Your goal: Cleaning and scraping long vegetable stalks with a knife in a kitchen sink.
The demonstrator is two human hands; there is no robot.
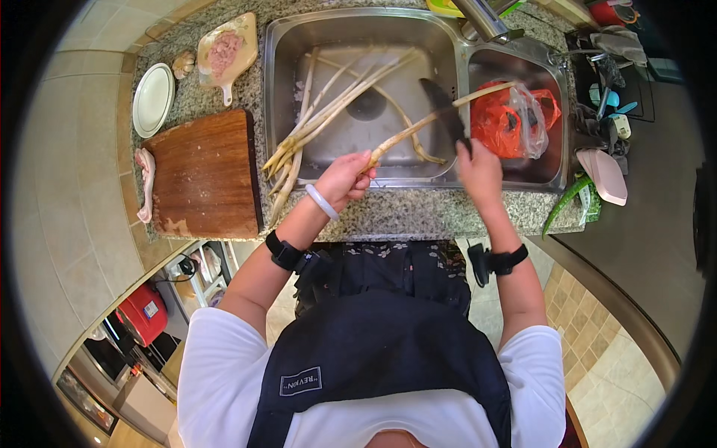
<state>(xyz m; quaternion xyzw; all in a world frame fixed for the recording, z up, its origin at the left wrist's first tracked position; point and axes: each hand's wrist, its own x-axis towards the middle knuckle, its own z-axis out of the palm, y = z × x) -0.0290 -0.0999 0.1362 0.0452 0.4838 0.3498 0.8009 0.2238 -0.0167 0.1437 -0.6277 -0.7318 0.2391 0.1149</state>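
My left hand (348, 178) grips the lower end of a long pale stalk (417, 124), which slants up to the right over the large sink basin (369, 31). My right hand (480, 171) holds a dark-bladed knife (445, 106) by its handle. Its blade crosses the stalk; whether they touch I cannot tell. Several more pale stalks (336, 107) lie in the basin, their yellowish ends over its left front edge. One bent stalk (404, 112) lies farther right. Red and clear plastic bags (496, 131) sit in the small basin, below the held stalk's far end.
Left of the sink are a wooden cutting board (201, 173), a strip of meat (145, 185), a white plate (153, 101), garlic (183, 64) and a small board (246, 33) with minced meat. A faucet (484, 19) stands behind; a green pepper (564, 203) and pink container (605, 178) lie right.
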